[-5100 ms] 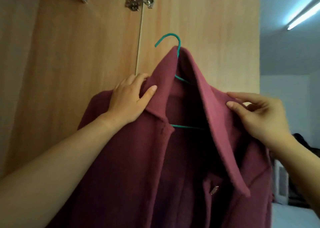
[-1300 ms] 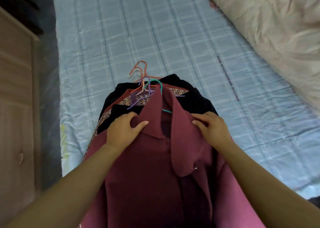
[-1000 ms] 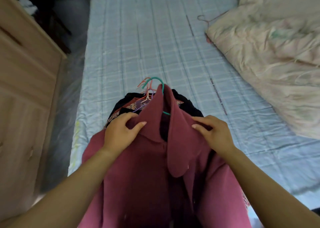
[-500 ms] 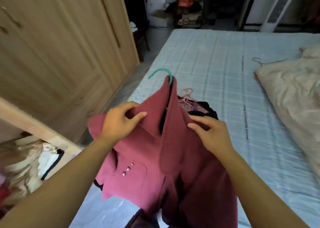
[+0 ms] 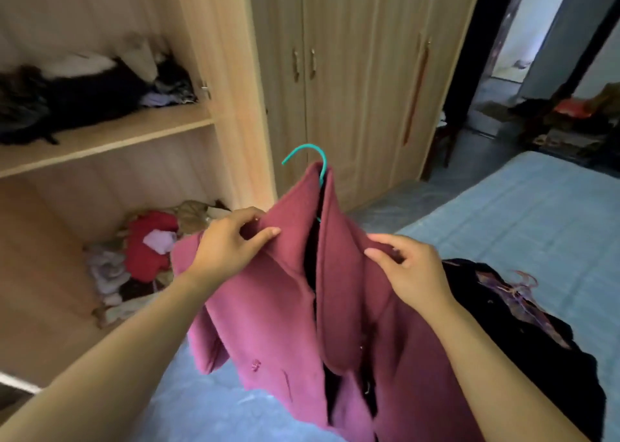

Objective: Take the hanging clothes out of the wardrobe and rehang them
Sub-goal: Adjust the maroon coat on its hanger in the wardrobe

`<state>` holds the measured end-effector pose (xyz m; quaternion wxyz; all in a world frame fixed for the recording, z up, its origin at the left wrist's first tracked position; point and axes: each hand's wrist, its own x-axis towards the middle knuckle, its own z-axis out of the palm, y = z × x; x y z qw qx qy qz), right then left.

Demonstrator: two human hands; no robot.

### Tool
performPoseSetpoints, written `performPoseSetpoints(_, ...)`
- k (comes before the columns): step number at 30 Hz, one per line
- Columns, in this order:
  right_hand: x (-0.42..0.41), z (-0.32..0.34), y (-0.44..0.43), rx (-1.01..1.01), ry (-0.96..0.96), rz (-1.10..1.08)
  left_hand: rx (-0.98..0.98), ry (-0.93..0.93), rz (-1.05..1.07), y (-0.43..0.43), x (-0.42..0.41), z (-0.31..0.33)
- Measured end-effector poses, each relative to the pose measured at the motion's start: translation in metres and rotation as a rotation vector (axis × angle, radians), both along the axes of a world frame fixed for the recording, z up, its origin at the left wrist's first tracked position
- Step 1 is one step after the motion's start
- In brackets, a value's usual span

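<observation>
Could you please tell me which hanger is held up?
The teal hanger, in the maroon coat gripped by left hand and right hand; the pinkish hangers lie on dark clothes on the bed.

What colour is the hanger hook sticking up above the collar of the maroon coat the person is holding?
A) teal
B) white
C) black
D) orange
A: the hanger hook rising out of the collar of the maroon coat is plainly teal green.

Maroon coat [image 5: 285, 314] between both hands [image 5: 228, 247]
</observation>
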<state>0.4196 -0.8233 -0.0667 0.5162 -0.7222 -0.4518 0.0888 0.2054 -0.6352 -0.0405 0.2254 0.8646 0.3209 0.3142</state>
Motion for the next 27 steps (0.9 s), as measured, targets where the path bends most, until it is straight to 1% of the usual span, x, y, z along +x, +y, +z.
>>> performPoseSetpoints(4, -0.050, 0.008, 0.085, -0.032, -0.077, 0.152, 0.010, -0.052, 0.079, 0.056, -0.076, 0.000)
performPoseSetpoints(8, -0.110, 0.017, 0.172, -0.047, -0.113, 0.304, 0.042, -0.014, 0.187, 0.123, -0.152, -0.002)
performPoseSetpoints(12, -0.159, 0.037, 0.254, 0.103, -0.187, 0.310, 0.129, 0.045, 0.309, 0.189, -0.211, 0.015)
performPoseSetpoints(14, -0.177, 0.050, 0.291, 0.158, -0.167, 0.304, 0.186, 0.094, 0.397, 0.218, -0.233, 0.029)
performPoseSetpoints(16, -0.190, 0.061, 0.326, 0.196, -0.138, 0.318, 0.218, 0.127, 0.474, 0.245, -0.250, 0.040)
performPoseSetpoints(19, -0.204, 0.070, 0.378, 0.246, -0.147, 0.340, 0.243, 0.168, 0.577, 0.290, -0.266, 0.048)
performPoseSetpoints(21, -0.208, 0.076, 0.417, 0.253, -0.122, 0.364, 0.221, 0.134, 0.627, 0.326, -0.273, 0.050)
performPoseSetpoints(23, -0.208, 0.086, 0.460, 0.248, -0.085, 0.400, 0.232, 0.075, 0.619, 0.366, -0.276, 0.055)
performPoseSetpoints(27, -0.204, 0.115, 0.550, 0.301, -0.124, 0.474, 0.299, -0.021, 0.659, 0.448, -0.276, 0.081)
